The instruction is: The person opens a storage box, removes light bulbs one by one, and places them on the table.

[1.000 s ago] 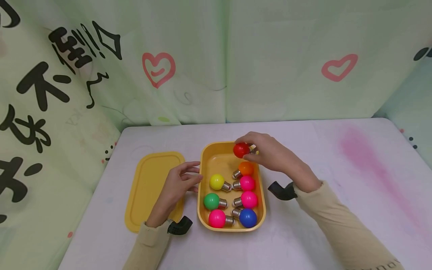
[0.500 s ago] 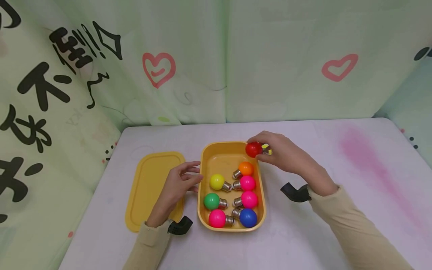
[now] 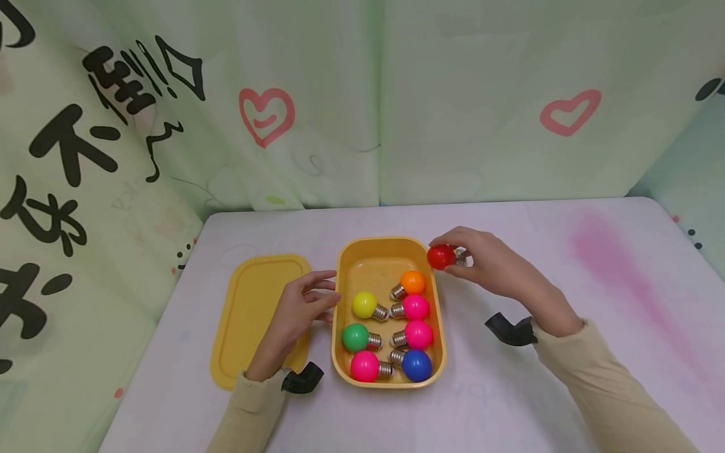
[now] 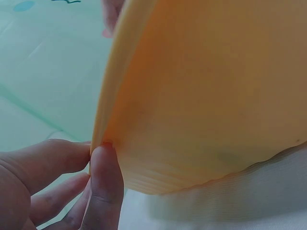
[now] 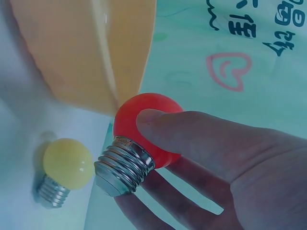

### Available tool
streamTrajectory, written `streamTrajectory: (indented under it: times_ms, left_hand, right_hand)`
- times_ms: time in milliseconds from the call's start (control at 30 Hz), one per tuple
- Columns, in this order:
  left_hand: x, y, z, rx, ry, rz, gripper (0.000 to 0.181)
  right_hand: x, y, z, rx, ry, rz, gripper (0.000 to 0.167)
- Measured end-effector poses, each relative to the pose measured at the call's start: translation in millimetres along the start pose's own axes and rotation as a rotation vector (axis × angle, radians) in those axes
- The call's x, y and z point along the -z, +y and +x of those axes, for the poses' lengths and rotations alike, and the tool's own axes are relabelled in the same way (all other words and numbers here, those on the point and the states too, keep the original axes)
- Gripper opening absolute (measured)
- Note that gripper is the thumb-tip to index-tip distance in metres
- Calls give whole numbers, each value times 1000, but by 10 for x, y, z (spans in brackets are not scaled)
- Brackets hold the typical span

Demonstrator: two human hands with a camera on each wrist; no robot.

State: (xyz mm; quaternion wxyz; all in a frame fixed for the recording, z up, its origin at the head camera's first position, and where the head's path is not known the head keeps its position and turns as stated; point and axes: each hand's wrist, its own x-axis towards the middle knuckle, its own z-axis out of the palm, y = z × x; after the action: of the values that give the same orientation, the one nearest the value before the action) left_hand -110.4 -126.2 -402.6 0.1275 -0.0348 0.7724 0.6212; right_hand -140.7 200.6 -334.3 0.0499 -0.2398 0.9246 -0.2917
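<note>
My right hand [image 3: 501, 265] pinches a red light bulb [image 3: 440, 257] by its round part, just off the right rim of a yellow plastic box [image 3: 365, 253]. In the right wrist view the bulb's metal screw base [image 5: 123, 165] points down and left. A yellow bulb [image 5: 68, 164] lies on the table outside the box there; in the head view my right hand hides it. My left hand [image 3: 294, 311] grips the box's left rim, the thumb and a finger [image 4: 64, 155] on either side of it. Inside the box lie several coloured bulbs, including an orange one [image 3: 413, 282] and a blue one [image 3: 416, 366].
A flat yellow lid [image 3: 249, 314] lies on the white-covered table [image 3: 538, 390] left of the box, partly under my left hand. A pale green curtain [image 3: 442, 126] with printed hearts and lettering stands behind the table and along its left side.
My right hand has carried the red bulb to the right, from above the box's far right corner to just past its right rim. The left hand and the box have stayed put.
</note>
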Motion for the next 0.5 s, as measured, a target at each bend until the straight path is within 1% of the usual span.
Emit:
streamTrajectory:
  times_ms: [233, 500]
  left_hand:
    - [-3, -2, 2, 4, 5, 3, 45]
    - [-3, 1, 2, 4, 5, 7, 45]
  right_hand:
    - [-45, 68, -65, -33, -18, -12, 42]
    - [-103, 168, -119, -47, -27, -29, 42]
